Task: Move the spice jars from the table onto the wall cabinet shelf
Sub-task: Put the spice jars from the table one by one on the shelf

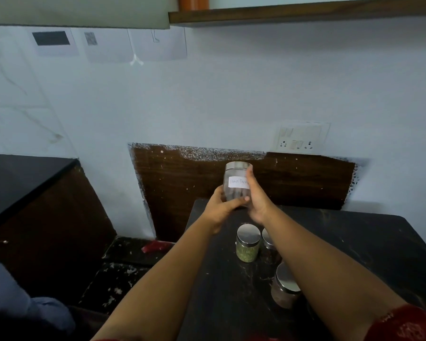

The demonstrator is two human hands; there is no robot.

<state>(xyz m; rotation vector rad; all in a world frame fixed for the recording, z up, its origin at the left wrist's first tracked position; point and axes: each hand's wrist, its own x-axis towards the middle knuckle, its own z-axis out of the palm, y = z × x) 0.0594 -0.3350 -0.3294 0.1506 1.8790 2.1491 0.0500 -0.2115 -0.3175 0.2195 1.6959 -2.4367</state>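
Observation:
A clear jar with a steel lid and a white label reading black pepper is held above the far edge of the dark table. My left hand cups its lower left side and my right hand grips its right side. On the table stand a jar of green spice, a second jar partly hidden behind my right forearm, and a jar of brown spice near the front. The wooden wall shelf runs along the top of the view.
An orange object stands on the shelf at its left end. A grey cabinet underside hangs at upper left. A switch and socket plate is on the wall. A black counter lies to the left, lower down.

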